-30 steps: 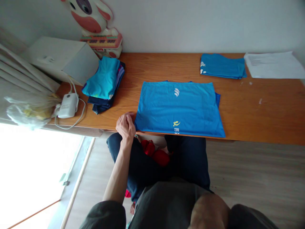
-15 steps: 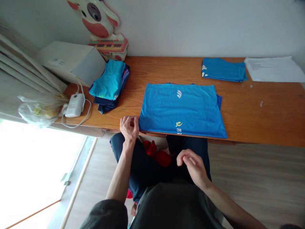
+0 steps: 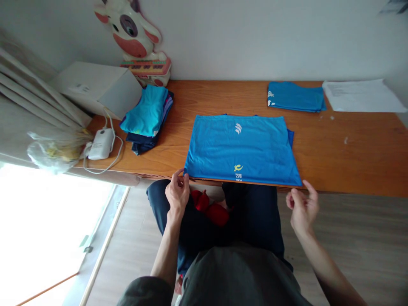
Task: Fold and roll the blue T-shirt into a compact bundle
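A blue shirt [image 3: 245, 148], folded into a flat rectangle with a white logo and a yellow mark, lies on the wooden table [image 3: 350, 157] with its near edge at the table's front edge. My left hand [image 3: 177, 194] pinches the shirt's near left corner. My right hand [image 3: 302, 205] is at the near right corner, fingers curled and touching the edge; whether it grips the cloth I cannot tell. A red cloth [image 3: 212, 208] lies in my lap on dark trousers.
A stack of folded teal and dark clothes [image 3: 147, 117] sits at the table's left. A folded blue shirt [image 3: 295, 97] and white paper [image 3: 360, 95] lie at the back right. A grey box [image 3: 98, 87], a white adapter [image 3: 101, 143], a plastic bag [image 3: 55, 146] and a cow toy [image 3: 134, 32] stand left.
My right hand came up from my lap to the shirt's near right corner. My left hand shifted slightly down and right to pinch the near left corner.
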`<state>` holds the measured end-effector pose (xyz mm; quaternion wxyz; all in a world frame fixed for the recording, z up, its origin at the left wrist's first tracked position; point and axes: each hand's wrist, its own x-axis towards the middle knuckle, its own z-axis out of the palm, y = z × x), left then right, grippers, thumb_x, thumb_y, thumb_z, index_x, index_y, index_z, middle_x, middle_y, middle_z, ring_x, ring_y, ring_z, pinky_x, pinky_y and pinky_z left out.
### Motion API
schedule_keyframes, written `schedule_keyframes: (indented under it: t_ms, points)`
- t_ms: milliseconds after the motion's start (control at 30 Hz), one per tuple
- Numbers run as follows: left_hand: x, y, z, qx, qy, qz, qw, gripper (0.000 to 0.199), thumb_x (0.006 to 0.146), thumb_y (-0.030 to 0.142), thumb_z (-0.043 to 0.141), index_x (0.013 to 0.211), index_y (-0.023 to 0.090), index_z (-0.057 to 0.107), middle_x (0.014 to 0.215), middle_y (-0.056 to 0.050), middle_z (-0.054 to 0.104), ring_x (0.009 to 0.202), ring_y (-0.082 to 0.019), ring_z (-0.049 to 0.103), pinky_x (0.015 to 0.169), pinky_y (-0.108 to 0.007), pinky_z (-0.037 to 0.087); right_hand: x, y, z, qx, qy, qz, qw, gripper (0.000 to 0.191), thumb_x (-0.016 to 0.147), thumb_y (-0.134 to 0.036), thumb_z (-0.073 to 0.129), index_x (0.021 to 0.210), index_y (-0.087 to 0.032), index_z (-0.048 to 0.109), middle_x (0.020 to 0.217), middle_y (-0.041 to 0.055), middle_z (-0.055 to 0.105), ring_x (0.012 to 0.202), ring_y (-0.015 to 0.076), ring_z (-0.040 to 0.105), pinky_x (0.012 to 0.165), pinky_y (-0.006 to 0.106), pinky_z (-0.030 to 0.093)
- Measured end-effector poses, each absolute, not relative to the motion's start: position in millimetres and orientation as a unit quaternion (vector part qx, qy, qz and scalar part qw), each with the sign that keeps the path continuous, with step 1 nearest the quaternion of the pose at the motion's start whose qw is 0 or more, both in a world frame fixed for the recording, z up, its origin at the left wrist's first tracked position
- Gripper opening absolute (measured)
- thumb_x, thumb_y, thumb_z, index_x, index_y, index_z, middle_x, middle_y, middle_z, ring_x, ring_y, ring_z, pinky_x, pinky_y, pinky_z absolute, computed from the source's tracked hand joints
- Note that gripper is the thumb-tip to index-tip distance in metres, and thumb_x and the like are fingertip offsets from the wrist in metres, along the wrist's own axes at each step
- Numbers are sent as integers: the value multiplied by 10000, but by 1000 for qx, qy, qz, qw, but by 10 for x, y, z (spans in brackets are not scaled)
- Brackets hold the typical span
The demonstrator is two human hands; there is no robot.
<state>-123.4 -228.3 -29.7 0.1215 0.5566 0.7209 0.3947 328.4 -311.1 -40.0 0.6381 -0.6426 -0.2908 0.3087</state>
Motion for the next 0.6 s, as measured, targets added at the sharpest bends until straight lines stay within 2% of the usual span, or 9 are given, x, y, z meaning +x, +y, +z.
schedule_keyframes:
  t_ms: [100, 167, 267, 333, 467, 600]
  points:
    - [-1248, -2301, -288, 549, 726, 389, 142, 324, 1085, 453, 741, 1330, 246, 789, 742, 18, 744, 662, -187, 695, 677, -283, 440, 3324, -3089, -477, -657, -279, 321, 623, 819, 867, -531, 989, 1544, -257, 619, 804, -16, 803, 500, 144, 612, 436, 224, 429]
    - [-1270, -2295, -280, 538, 721, 404, 163, 273, 1096, 466, 726, 1243, 244, 786, 678, 36, 704, 619, -178, 668, 663, -277, 435, 3325, -3065, -504, -659, -277, 315, 625, 748, 858, -549, 994, 1455, -248, 658, 838, 6, 828, 500, 147, 633, 428, 226, 440]
    - [-1291, -2279, -265, 527, 696, 430, 230, 259, 1084, 504, 747, 1092, 245, 751, 639, 46, 673, 575, -162, 637, 630, -262, 447, 3336, -3008, -504, -655, -273, 310, 633, 597, 850, -572, 994, 1250, -229, 711, 792, 15, 819, 484, 148, 630, 420, 229, 439]
    - [-1283, -2268, -247, 503, 662, 461, 310, 299, 1073, 542, 760, 1097, 246, 725, 633, 49, 674, 545, -156, 621, 596, -254, 466, 3361, -2962, -479, -647, -269, 316, 640, 538, 854, -574, 987, 1164, -226, 719, 754, 17, 809, 480, 151, 629, 419, 231, 437]
    - [-1240, -2242, -200, 442, 618, 493, 424, 441, 1019, 610, 817, 1221, 227, 730, 650, 34, 724, 480, -144, 595, 509, -242, 459, 3431, -2887, -402, -626, -252, 350, 649, 483, 861, -558, 974, 1128, -238, 730, 721, 22, 806, 454, 162, 623, 401, 237, 403]
    - [-1247, -2215, -200, 418, 613, 502, 445, 423, 973, 597, 877, 1060, 219, 708, 643, 21, 728, 455, -120, 575, 463, -216, 424, 3495, -2865, -347, -623, -239, 376, 643, 487, 819, -557, 1000, 1060, -237, 723, 744, 49, 828, 426, 173, 636, 384, 244, 396]
